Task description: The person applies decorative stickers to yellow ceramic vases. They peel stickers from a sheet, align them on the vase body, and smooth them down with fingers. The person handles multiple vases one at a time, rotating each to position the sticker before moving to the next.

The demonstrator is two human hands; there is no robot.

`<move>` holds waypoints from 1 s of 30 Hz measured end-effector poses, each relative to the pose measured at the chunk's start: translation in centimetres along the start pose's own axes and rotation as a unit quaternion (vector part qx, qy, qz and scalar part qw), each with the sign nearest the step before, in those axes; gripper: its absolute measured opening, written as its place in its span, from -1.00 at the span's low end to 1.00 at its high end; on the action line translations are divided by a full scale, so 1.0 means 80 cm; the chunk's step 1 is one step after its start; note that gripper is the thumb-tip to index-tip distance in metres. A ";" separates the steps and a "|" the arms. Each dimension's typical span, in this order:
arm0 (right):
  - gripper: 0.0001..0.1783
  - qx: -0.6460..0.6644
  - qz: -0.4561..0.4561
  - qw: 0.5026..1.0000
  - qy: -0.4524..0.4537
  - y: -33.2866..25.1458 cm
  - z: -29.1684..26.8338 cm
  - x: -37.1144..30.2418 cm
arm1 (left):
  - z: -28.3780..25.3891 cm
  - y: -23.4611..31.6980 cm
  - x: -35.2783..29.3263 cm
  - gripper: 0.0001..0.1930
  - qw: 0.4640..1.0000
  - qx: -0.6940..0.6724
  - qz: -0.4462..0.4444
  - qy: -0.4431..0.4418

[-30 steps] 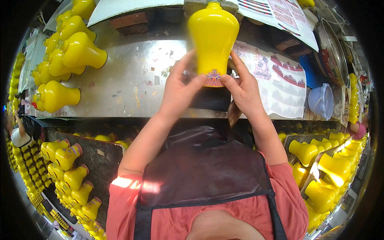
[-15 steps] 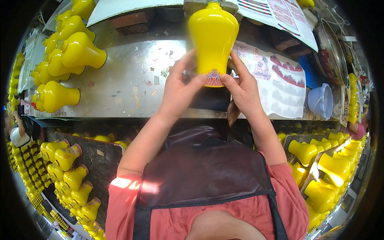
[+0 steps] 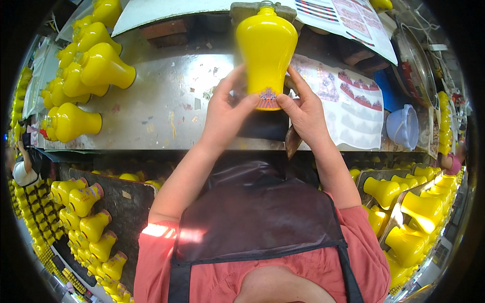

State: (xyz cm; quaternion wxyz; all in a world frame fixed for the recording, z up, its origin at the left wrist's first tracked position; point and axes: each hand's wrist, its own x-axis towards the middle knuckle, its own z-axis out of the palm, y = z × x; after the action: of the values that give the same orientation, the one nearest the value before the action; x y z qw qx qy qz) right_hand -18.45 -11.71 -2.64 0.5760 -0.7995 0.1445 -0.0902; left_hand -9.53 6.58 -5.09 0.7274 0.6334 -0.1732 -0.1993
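Note:
A glossy yellow vase [image 3: 267, 50] stands before me, its narrow neck away from me and its foot toward me. A patterned decal [image 3: 269, 97] in blue, red and white lies on the side of the foot. My left hand [image 3: 227, 111] is closed on the left side of the foot, its thumb by the decal's edge. On the other side my right hand [image 3: 306, 113] grips the foot, thumb against the decal; its other fingers are partly behind the vase. Below the right palm sticks out a brown, flat piece [image 3: 293, 142] whose kind I cannot make out.
Several plain yellow vases [image 3: 107, 65] lie at the table's left. Decal sheets [image 3: 356, 113] and a pale blue bucket [image 3: 402, 127] are on the right. A grey block [image 3: 242, 11] sits behind the vase. Racks of yellow vases [image 3: 96, 225] flank me; another person [image 3: 24, 169] is far left.
The vase's neck end has tipped slightly left and toward me in the picture. Both hands keep nearly the same hold, thumbs at the decal.

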 end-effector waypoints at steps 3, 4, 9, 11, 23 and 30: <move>-0.46 0.064 0.074 0.994 0.052 0.000 -0.014 0.006 | 0.000 0.000 0.001 -0.33 1.000 -0.011 0.001 -0.003; -0.51 0.093 0.112 0.986 0.075 -0.002 -0.024 0.009 | 0.000 0.000 0.001 -0.32 1.000 -0.015 0.002 -0.005; -0.56 0.391 0.259 0.860 0.202 -0.021 -0.063 0.030 | -0.001 -0.001 0.001 -0.32 1.000 0.030 0.007 0.005; -0.73 0.319 0.162 0.931 0.075 -0.035 -0.061 0.023 | -0.001 -0.001 0.001 -0.33 0.999 0.041 0.010 0.009; -0.58 -0.353 -0.316 0.880 0.026 -0.078 -0.027 0.009 | -0.001 0.002 0.001 -0.33 1.000 0.015 0.004 0.000; -0.62 -0.400 -0.475 0.781 0.064 -0.068 -0.021 -0.018 | -0.008 0.001 0.002 -0.40 0.998 -0.051 -0.018 -0.015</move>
State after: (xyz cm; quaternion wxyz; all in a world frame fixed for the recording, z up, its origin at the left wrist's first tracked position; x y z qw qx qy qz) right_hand -19.60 -11.14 3.08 0.0783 -0.9178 -0.1937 -0.3375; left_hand -9.08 7.05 -5.09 0.7522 0.5955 -0.1623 -0.2306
